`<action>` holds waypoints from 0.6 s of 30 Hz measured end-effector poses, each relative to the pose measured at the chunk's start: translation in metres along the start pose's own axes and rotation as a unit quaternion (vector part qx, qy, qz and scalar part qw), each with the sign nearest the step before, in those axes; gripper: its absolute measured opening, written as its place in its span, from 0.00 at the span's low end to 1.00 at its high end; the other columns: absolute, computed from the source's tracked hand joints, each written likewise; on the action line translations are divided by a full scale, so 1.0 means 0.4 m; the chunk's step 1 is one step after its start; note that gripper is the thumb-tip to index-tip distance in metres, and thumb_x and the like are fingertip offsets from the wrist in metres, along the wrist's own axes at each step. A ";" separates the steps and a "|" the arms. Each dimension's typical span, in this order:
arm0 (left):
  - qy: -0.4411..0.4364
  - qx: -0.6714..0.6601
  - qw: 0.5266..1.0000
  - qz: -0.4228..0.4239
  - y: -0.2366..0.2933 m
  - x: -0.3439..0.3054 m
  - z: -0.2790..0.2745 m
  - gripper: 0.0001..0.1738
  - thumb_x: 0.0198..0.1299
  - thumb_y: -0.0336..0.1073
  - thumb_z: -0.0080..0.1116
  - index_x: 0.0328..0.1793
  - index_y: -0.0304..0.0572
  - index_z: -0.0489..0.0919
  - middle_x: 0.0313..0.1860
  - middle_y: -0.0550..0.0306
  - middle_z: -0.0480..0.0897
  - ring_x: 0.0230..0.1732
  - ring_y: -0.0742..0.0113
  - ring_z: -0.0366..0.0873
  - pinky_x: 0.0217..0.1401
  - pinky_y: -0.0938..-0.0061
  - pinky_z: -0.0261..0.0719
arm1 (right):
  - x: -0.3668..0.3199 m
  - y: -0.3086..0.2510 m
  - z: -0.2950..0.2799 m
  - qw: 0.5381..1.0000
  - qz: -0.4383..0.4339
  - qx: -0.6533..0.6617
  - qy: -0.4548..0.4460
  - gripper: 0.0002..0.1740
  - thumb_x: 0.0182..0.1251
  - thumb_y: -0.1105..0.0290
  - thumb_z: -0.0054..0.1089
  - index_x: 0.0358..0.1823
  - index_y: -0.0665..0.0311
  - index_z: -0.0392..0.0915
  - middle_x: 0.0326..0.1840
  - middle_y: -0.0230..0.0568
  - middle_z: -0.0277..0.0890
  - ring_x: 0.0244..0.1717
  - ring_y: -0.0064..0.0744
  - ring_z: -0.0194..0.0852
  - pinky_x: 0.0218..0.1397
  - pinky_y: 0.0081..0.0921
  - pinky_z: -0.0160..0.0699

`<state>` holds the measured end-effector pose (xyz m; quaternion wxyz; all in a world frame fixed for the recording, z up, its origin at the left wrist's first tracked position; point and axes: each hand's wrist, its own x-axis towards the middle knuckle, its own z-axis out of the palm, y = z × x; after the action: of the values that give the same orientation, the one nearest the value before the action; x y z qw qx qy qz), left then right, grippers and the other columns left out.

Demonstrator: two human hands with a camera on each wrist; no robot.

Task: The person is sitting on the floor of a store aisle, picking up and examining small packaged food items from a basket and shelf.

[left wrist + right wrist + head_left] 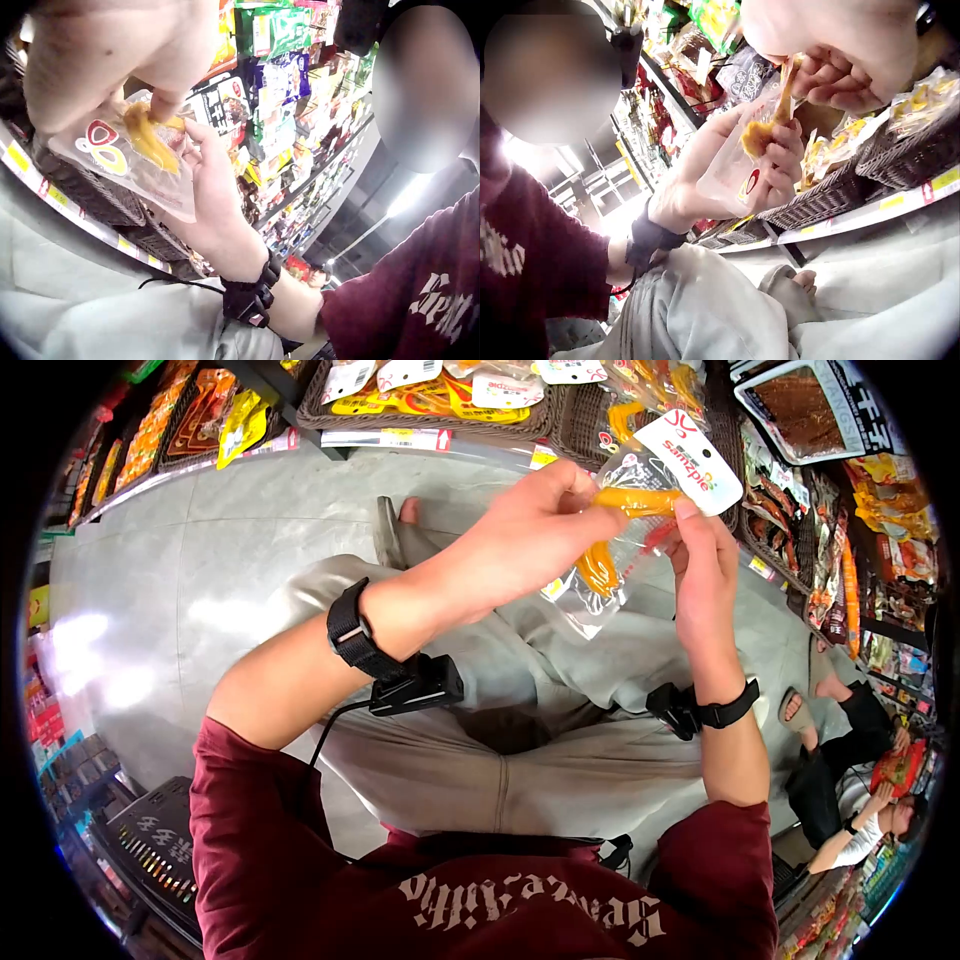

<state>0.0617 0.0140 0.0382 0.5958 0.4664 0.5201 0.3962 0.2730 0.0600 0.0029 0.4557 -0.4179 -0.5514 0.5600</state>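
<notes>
A clear snack packet (603, 575) with glossy yellow-orange pieces inside and a white "samzpie" header card (690, 460) is held up between both hands, tilted, over the lap. My left hand (535, 525) grips its left side with curled fingers, next to a yellow piece. At the right edge, just below the card, my right hand (708, 560) pinches the packet with its thumb on the front. In the left wrist view, red and yellow ring prints show on the packet (112, 154). The right wrist view shows the left hand's fingers (781, 154) wrapped round the packet.
Wicker baskets (425, 422) of packaged snacks line the shelf ahead, with price tags along its edge. Hanging snack bags (890, 500) fill the right side. Another person (860, 800) sits at the far right. A black slatted crate (155, 850) stands at the lower left.
</notes>
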 end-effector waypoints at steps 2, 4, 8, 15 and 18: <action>0.008 0.000 1.000 -0.004 0.005 -0.008 -0.008 0.15 0.74 0.43 0.65 0.54 0.41 0.77 0.37 0.67 0.77 0.35 0.81 0.69 0.35 0.81 0.64 | -0.002 -0.020 0.014 1.000 -0.008 -0.004 -0.011 0.18 0.83 0.61 0.56 0.48 0.71 0.84 0.36 0.34 0.84 0.36 0.21 0.76 0.43 0.22 0.75; -0.018 0.011 0.999 0.044 -0.020 0.007 -0.028 0.14 0.73 0.39 0.66 0.54 0.39 0.76 0.39 0.64 0.80 0.38 0.80 0.72 0.39 0.80 0.69 | -0.006 -0.016 0.022 0.999 -0.017 -0.039 -0.016 0.17 0.83 0.62 0.57 0.48 0.72 0.84 0.36 0.36 0.84 0.37 0.21 0.78 0.44 0.23 0.76; 0.010 0.064 0.995 0.072 -0.047 0.032 -0.044 0.13 0.73 0.36 0.66 0.54 0.38 0.75 0.41 0.62 0.82 0.41 0.79 0.75 0.42 0.78 0.74 | 0.011 0.067 -0.004 0.999 -0.021 -0.027 -0.039 0.18 0.83 0.62 0.57 0.48 0.73 0.84 0.36 0.36 0.85 0.38 0.22 0.79 0.44 0.24 0.77; -0.043 0.068 0.996 0.046 -0.064 0.056 -0.016 0.11 0.74 0.32 0.64 0.55 0.36 0.75 0.45 0.60 0.84 0.46 0.79 0.78 0.49 0.76 0.78 | 0.003 0.138 -0.062 0.998 -0.039 -0.020 -0.050 0.15 0.81 0.66 0.60 0.53 0.73 0.84 0.41 0.36 0.86 0.40 0.22 0.80 0.47 0.25 0.80; -0.057 0.059 0.997 0.016 -0.061 0.063 -0.010 0.11 0.75 0.32 0.63 0.56 0.36 0.75 0.47 0.60 0.84 0.47 0.78 0.78 0.50 0.76 0.78 | -0.004 0.128 -0.063 0.999 -0.005 -0.008 -0.046 0.15 0.81 0.66 0.61 0.54 0.73 0.84 0.42 0.35 0.85 0.40 0.20 0.79 0.48 0.24 0.80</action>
<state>0.0611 0.0327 0.0082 0.5893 0.5308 0.5007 0.3469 0.2955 0.0657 -0.0494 0.4287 -0.3927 -0.5786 0.5720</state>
